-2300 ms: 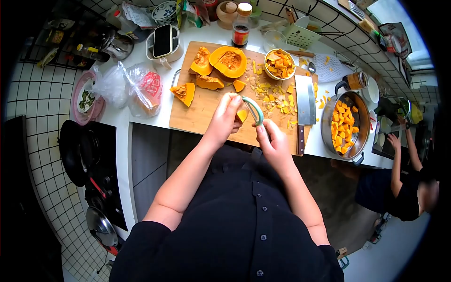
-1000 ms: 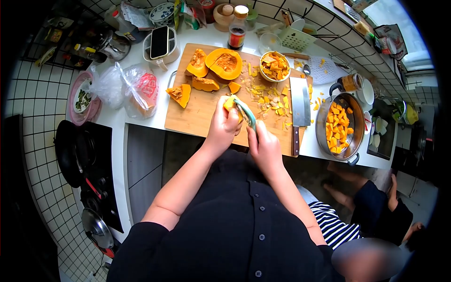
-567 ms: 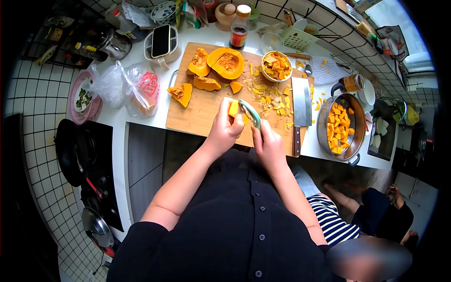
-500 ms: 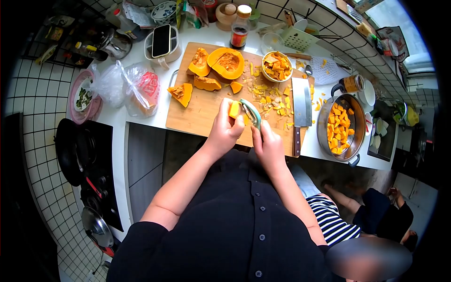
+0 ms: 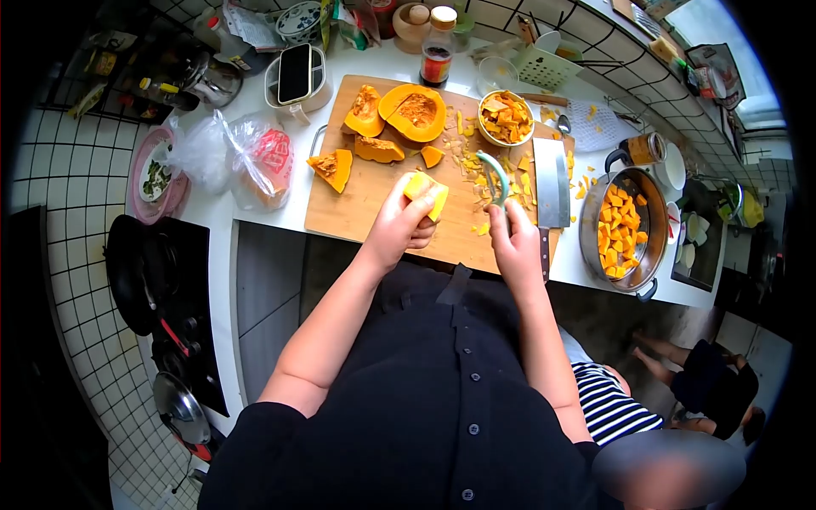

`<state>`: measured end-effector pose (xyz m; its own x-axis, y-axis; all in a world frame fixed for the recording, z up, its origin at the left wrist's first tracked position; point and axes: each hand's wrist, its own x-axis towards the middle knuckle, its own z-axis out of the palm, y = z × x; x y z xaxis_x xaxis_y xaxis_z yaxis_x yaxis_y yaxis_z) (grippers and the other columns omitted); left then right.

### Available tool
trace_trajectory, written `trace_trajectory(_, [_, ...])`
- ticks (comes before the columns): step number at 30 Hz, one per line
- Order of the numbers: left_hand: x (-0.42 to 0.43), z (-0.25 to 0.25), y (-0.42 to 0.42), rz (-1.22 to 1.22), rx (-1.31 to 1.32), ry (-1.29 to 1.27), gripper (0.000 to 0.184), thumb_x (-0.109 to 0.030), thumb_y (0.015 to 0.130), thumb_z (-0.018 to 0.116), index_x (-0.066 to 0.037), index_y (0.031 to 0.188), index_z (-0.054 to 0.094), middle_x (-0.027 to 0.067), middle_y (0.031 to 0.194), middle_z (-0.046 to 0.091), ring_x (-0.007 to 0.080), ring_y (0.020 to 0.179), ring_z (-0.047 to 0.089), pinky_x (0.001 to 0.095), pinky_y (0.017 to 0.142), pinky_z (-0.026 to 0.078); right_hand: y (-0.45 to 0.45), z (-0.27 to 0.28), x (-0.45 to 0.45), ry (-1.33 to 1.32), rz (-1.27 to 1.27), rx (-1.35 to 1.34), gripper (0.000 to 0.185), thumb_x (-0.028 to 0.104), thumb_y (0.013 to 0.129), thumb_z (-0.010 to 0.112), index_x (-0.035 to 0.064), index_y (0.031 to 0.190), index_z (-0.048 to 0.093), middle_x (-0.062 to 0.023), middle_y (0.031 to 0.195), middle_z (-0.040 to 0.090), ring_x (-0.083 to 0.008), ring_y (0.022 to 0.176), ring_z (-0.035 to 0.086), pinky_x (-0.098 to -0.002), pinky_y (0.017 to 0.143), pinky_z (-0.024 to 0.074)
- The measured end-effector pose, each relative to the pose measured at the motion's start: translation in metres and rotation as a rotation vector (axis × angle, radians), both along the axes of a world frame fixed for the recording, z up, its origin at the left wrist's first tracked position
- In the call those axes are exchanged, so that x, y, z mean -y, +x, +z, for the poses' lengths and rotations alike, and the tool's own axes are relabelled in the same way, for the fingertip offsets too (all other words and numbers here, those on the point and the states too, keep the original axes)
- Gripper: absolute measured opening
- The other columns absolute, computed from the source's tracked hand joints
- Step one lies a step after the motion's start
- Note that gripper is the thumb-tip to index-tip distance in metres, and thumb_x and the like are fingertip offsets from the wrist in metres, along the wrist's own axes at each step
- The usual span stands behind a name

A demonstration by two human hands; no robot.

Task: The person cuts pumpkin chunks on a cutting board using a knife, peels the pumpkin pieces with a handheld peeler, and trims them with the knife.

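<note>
My left hand (image 5: pixel 398 223) is closed around a pale yellow pumpkin piece (image 5: pixel 427 195), held over the front of the wooden cutting board (image 5: pixel 348 208). To its right, my right hand (image 5: pixel 515 241) grips a light green peeler (image 5: pixel 494 177) by its handle, head upward and apart from the piece. Several larger pumpkin chunks (image 5: pixel 414 113) with orange flesh lie at the back left of the board. Peel scraps (image 5: pixel 476 170) are scattered across its middle. A bowl (image 5: pixel 507 119) heaped with peelings stands at the back right. Beside it rests a cleaver (image 5: pixel 551 183), blade pointing away from me.
A steel pot (image 5: pixel 626 229) with orange pumpkin cubes stands right of the board. Plastic bags (image 5: pixel 259 166) and a container with a phone (image 5: pixel 295 75) are at the left. A sauce bottle (image 5: pixel 438 49) stands behind. Two other people are at the lower right, one in a striped shirt (image 5: pixel 608 399).
The peeler has come away from the pumpkin piece and moved right with my right hand. My left hand has turned the piece, showing a broader pale face.
</note>
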<state>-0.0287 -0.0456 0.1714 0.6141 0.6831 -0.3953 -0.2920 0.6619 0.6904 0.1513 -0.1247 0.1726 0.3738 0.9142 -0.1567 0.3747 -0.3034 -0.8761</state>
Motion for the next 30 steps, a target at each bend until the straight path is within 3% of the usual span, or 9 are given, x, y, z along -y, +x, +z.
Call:
trace_trajectory(8, [0.001,-0.004,0.001,-0.312,-0.202,0.063,0.030,-0.016,0.088,0.061,-0.013,0.108,0.039,-0.0023,0.072,0.045,0.0039,0.047,0.034,0.0205,0.040,0.026,-0.008,0.009,0.001,-0.015,0.080,-0.214,0.022,0.019,0.090,0.062,0.0017,0.102,0.059,-0.0032,0.070,0.056,-0.0090,0.060,0.048,-0.0265,0.056,0.0404])
trace_trajectory(9, [0.001,-0.005,-0.001,-0.395,-0.204,0.040,0.030,-0.015,0.087,0.063,-0.011,0.108,0.041,-0.0010,0.076,0.050,0.0041,0.052,0.041,0.0211,0.042,0.029,-0.009,0.009,0.001,-0.008,0.095,-0.248,0.022,0.019,0.090,0.062,0.0017,0.103,0.059,-0.0022,0.071,0.056,-0.0085,0.061,0.048,-0.0261,0.057,0.0404])
trace_trajectory(12, [0.011,-0.002,0.007,-0.411,-0.197,0.192,0.034,-0.021,0.087,0.064,-0.010,0.111,0.043,-0.0039,0.075,0.049,0.0015,0.051,0.037,0.0194,0.041,0.027,-0.013,0.008,-0.002,-0.003,0.125,-0.347,0.022,0.018,0.091,0.061,0.0019,0.105,0.059,0.0002,0.074,0.057,-0.0073,0.063,0.049,-0.0243,0.057,0.0402])
trace_trajectory(16, [0.005,0.003,0.002,-0.409,-0.240,0.116,0.037,-0.015,0.087,0.064,-0.001,0.117,0.046,0.0020,0.094,0.059,0.0055,0.077,0.054,0.0208,0.062,0.044,-0.013,0.005,0.000,-0.091,0.066,-0.607,0.018,0.018,0.093,0.058,0.0036,0.105,0.057,0.0034,0.071,0.052,-0.0033,0.060,0.045,-0.0198,0.053,0.0361])
trace_trajectory(18, [0.008,0.005,0.003,-0.302,-0.236,0.155,0.035,-0.018,0.088,0.063,-0.001,0.116,0.048,0.0018,0.093,0.059,0.0052,0.074,0.053,0.0209,0.060,0.044,-0.012,0.004,0.001,-0.084,0.020,-0.753,0.017,0.018,0.094,0.058,0.0047,0.103,0.055,0.0044,0.070,0.050,-0.0019,0.058,0.043,-0.0189,0.051,0.0346])
trace_trajectory(22, [0.018,0.002,0.005,-0.170,-0.289,0.231,0.034,-0.022,0.091,0.058,-0.002,0.117,0.049,0.0006,0.088,0.058,0.0042,0.067,0.050,0.0204,0.055,0.041,-0.021,0.009,0.003,-0.041,0.051,-0.702,0.012,0.017,0.094,0.058,0.0053,0.095,0.053,0.0054,0.069,0.048,-0.0014,0.057,0.042,-0.0182,0.050,0.0332])
trace_trajectory(25, [0.020,0.000,0.004,-0.189,-0.328,0.236,0.038,-0.019,0.094,0.054,-0.004,0.127,0.044,-0.0011,0.079,0.051,0.0040,0.059,0.041,0.0197,0.050,0.035,-0.024,0.013,0.005,0.046,0.067,-0.487,0.016,0.012,0.092,0.058,0.0026,0.104,0.054,0.0028,0.075,0.053,-0.0038,0.064,0.048,-0.0198,0.057,0.0390])
trace_trajectory(28, [0.021,0.001,0.003,-0.268,-0.290,0.336,0.039,-0.029,0.095,0.050,-0.002,0.122,0.048,0.0039,0.087,0.056,0.0066,0.067,0.049,0.0234,0.054,0.043,-0.022,0.009,0.008,0.030,0.101,-0.377,0.021,0.009,0.091,0.058,0.0005,0.110,0.054,0.0007,0.080,0.057,-0.0057,0.070,0.052,-0.0212,0.063,0.0432])
trace_trajectory(30, [0.024,0.002,0.006,-0.169,-0.009,0.089,0.040,-0.033,0.096,0.042,-0.003,0.123,0.047,0.0047,0.084,0.055,0.0076,0.061,0.044,0.0219,0.052,0.041,-0.022,0.007,0.009,0.022,0.097,-0.392,0.022,0.009,0.091,0.058,-0.0001,0.111,0.054,0.0000,0.081,0.058,-0.0062,0.072,0.054,-0.0215,0.066,0.0444])
